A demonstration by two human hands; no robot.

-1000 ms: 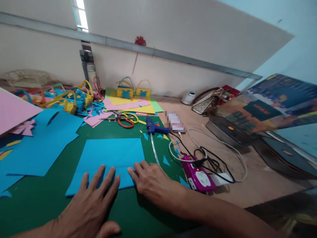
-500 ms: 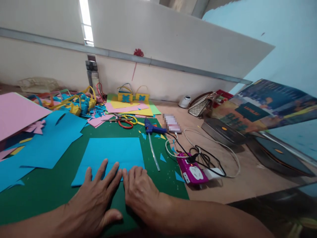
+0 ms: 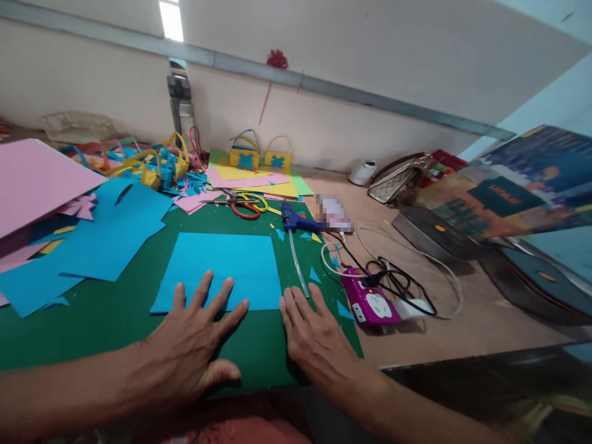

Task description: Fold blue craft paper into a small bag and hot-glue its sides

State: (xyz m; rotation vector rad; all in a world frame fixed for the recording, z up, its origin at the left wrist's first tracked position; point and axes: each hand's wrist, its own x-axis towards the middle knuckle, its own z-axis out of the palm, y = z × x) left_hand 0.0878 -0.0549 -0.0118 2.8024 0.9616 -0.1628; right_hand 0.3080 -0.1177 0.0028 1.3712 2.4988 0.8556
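Note:
A blue sheet of paper (image 3: 226, 259) lies flat on the green mat (image 3: 115, 333), with a faint crease running across its lower part. My left hand (image 3: 198, 330) is spread out, its fingertips pressing on the sheet's near edge and its thumb over the mat. Beside the sheet's lower right corner rests my right hand (image 3: 314, 333), fingers stretched out and holding nothing. Just beyond its fingertips is the clear glue stick of a blue glue gun (image 3: 298, 221). Red and yellow handled scissors (image 3: 247, 203) lie past the sheet's far edge.
Blue paper (image 3: 115, 240), pink paper (image 3: 37, 179) and a heap of scraps fill the left side. Two small yellow paper bags (image 3: 244, 158) stand at the back. On the right are a purple power strip (image 3: 370, 302), tangled cables, a phone (image 3: 335, 213) and dark cases (image 3: 435, 234).
My right hand has slid rightward along the sheet's near edge to its corner, and its curled fingers have straightened. My left hand stays on the sheet with fingers spread wider. The view has shifted.

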